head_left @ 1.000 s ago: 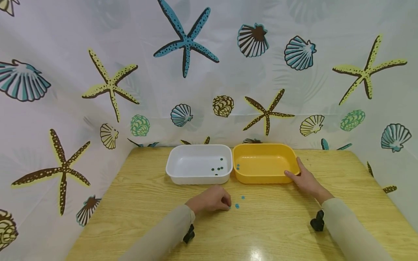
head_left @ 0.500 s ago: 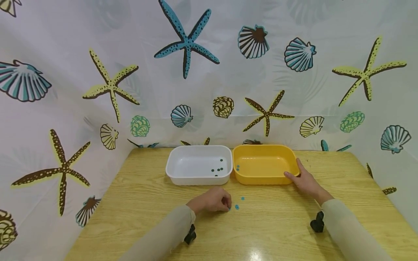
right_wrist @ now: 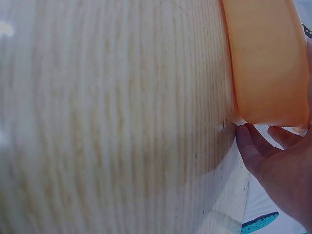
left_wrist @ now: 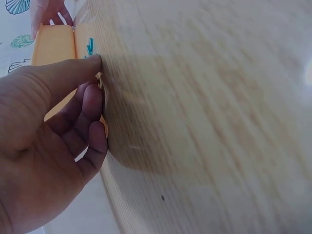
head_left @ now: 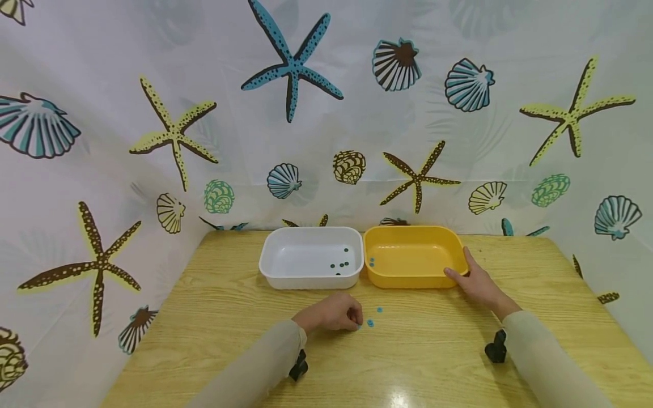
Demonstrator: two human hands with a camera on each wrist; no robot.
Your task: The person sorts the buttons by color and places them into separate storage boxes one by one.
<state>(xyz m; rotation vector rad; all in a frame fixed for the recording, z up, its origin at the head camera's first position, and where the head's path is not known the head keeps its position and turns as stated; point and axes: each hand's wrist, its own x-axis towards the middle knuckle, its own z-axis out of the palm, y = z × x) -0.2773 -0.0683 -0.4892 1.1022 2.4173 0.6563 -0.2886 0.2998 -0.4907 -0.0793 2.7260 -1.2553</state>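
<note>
My left hand is low over the wooden table in the head view, fingers curled. Its thumb and forefinger pinch a small blue button, mostly hidden by the fingertips. Just to the right lie more blue buttons, and another blue button is a little farther back. At the right end of the yellow basin, my right hand rests against the front corner, thumb on the front and extended fingers along the side. In the right wrist view, fingertips touch the basin's corner.
A white basin stands against the yellow one's left side, with several dark green buttons inside. Two blue buttons lie at the yellow basin's left end. A patterned curtain encloses the table behind and at both sides.
</note>
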